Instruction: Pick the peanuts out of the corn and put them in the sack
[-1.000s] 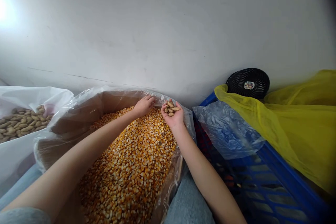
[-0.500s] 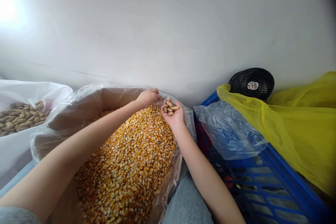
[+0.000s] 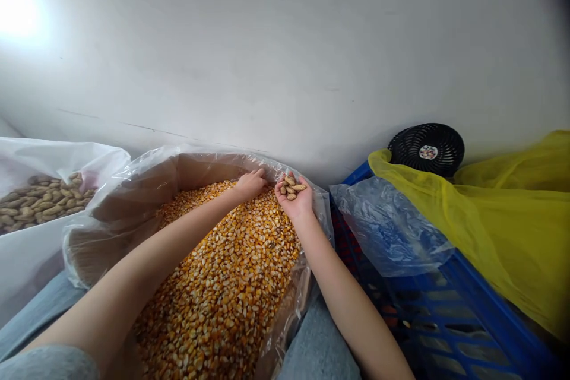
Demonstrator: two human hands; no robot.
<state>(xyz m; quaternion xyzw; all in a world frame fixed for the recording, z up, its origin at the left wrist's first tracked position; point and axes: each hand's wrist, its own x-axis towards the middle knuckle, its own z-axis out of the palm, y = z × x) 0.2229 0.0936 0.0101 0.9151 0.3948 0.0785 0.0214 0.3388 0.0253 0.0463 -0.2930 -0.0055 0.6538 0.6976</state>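
Several unshelled peanuts point(image 3: 291, 187) lie in the cupped palm of my right hand point(image 3: 299, 203), which faces up at the back right of the corn. Just left of it my left hand point(image 3: 250, 185) reaches down at the far edge of the loose corn kernels point(image 3: 231, 273), back of the hand up. Its fingers are bent together; their tips and anything between them are hidden. The corn fills a brown sack lined with clear plastic point(image 3: 209, 167), standing in front of me between my knees.
More peanuts point(image 3: 48, 199) sit in a white bag point(image 3: 95, 157) at the left. To the right stands a blue crate point(image 3: 481, 303) with a clear plastic bag point(image 3: 387, 225) and yellow mesh point(image 3: 499, 231) over it. Behind it a black fan point(image 3: 427, 150) leans near the white wall point(image 3: 285, 53).
My left hand has dropped from the sack's rim, beside my right hand, to the corn and a little to the left. The peanuts stay in my right palm. The view has shifted slightly.
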